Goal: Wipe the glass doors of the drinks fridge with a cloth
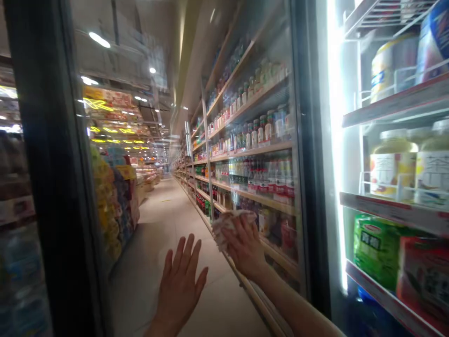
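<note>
An open glass cooler door (196, 140) fills the middle of the view, and the shop aisle shows through it. My left hand (180, 281) lies flat against the glass with its fingers spread, holding nothing. Higher and to the right, my right hand (243, 245) presses a crumpled white cloth (224, 224) onto the glass. The cloth sticks out past the fingers to the upper left.
The door's dark frame (56, 187) runs down the left, and another dark frame (310, 164) stands at the right. A lit cooler (396, 206) at right holds bottles, jars and packets on white shelves. Through the glass are long drink shelves (259, 154) and stacked goods (112, 206).
</note>
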`<control>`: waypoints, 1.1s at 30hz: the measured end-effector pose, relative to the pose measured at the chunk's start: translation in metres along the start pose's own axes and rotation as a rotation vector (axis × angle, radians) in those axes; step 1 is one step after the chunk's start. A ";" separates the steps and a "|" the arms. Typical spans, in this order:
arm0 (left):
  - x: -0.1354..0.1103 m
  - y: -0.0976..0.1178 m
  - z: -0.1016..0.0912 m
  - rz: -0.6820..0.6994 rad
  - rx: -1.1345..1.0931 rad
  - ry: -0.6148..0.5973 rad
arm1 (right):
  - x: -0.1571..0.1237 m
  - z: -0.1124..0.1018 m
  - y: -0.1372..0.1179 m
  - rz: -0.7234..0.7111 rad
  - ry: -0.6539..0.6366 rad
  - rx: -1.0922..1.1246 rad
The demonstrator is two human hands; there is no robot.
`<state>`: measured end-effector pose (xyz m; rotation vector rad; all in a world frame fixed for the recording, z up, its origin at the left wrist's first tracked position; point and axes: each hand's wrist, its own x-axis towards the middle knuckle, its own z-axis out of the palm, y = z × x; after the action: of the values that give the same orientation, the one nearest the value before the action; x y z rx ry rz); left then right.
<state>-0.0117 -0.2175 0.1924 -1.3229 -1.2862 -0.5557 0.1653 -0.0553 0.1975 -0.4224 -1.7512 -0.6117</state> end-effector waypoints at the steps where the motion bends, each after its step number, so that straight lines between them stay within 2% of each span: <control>1: 0.001 -0.001 -0.001 0.002 0.001 -0.005 | -0.004 -0.001 0.003 0.019 0.008 -0.001; 5: 0.002 0.001 -0.002 -0.008 -0.010 -0.025 | -0.023 -0.006 0.045 0.498 0.297 -0.138; 6: 0.002 0.003 -0.001 -0.016 -0.015 -0.022 | -0.026 -0.006 0.045 0.551 0.325 -0.152; 7: 0.001 0.005 -0.001 -0.029 -0.022 -0.023 | -0.029 -0.005 0.039 0.536 0.304 -0.142; 8: -0.001 0.007 -0.001 -0.043 -0.029 -0.025 | -0.032 -0.003 0.028 0.450 0.237 -0.110; 11: -0.011 0.012 0.000 -0.052 -0.052 -0.040 | -0.040 0.004 -0.008 0.047 0.002 0.019; 12: -0.016 0.013 -0.001 -0.044 -0.058 -0.047 | -0.044 0.005 -0.011 -0.010 -0.021 0.025; 13: -0.021 0.014 -0.001 -0.036 -0.060 -0.052 | -0.049 0.006 -0.008 0.025 0.001 0.003; 17: -0.039 0.017 0.000 -0.040 -0.054 -0.061 | -0.060 0.004 0.012 0.521 0.259 -0.160; 18: -0.042 0.019 0.000 -0.054 -0.052 -0.059 | -0.060 0.005 0.007 0.547 0.264 -0.160; 19: -0.043 0.020 0.001 -0.070 -0.051 -0.060 | -0.060 0.007 -0.003 0.493 0.225 -0.137; 21: -0.043 0.022 0.001 -0.099 -0.051 -0.067 | -0.060 0.011 -0.029 0.254 0.086 -0.053; 23: -0.041 0.023 -0.001 -0.115 -0.050 -0.071 | -0.064 0.012 -0.040 0.065 -0.016 0.002; 24: -0.041 0.023 -0.001 -0.117 -0.050 -0.071 | -0.068 0.011 -0.036 0.061 -0.021 -0.009; 25: -0.041 0.024 -0.002 -0.116 -0.051 -0.069 | -0.073 0.008 -0.025 0.130 0.007 -0.044; 28: -0.045 0.026 -0.002 -0.119 -0.054 -0.076 | -0.086 0.001 0.010 0.490 0.183 -0.173; 29: -0.047 0.028 -0.002 -0.124 -0.057 -0.081 | -0.088 0.000 0.014 0.556 0.221 -0.182; 30: -0.049 0.029 -0.001 -0.129 -0.057 -0.086 | -0.089 0.000 0.011 0.558 0.218 -0.164; 31: -0.051 0.030 -0.001 -0.136 -0.057 -0.091 | -0.089 0.000 0.003 0.489 0.169 -0.117; 33: -0.054 0.031 0.000 -0.142 -0.051 -0.097 | -0.089 0.002 -0.017 0.251 0.012 0.007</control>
<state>0.0001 -0.2286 0.1323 -1.3208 -1.4619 -0.6333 0.1770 -0.0646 0.1081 -0.6218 -1.6557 -0.4279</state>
